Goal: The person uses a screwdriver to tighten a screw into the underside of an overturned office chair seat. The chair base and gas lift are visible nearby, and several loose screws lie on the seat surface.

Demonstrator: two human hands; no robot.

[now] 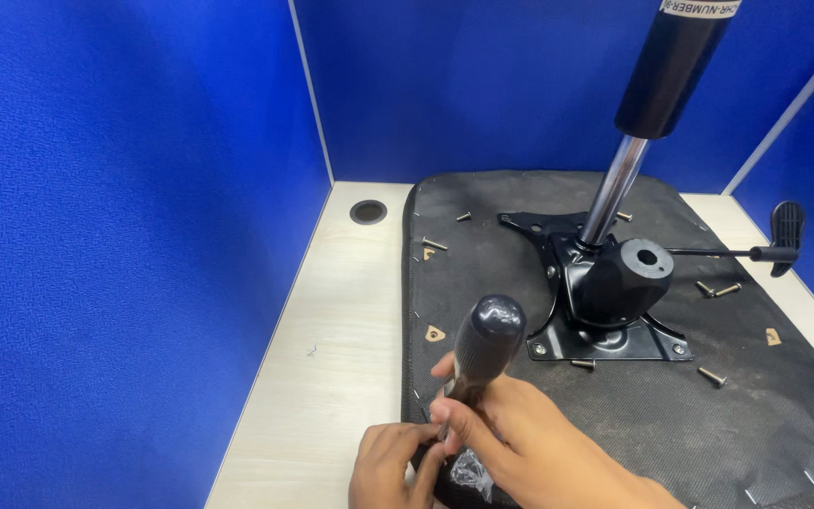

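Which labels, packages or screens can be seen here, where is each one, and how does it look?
Label: top edge, on the black gas cylinder; white band, dark print, partly cut off.
Small plastic bag: bottom centre, by the right hand and left hand; clear, crumpled.
No screens.

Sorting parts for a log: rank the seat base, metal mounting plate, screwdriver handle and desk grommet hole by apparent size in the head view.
1. Seat base
2. Mounting plate
3. Screwdriver handle, though nearness to the camera inflates it
4. Grommet hole
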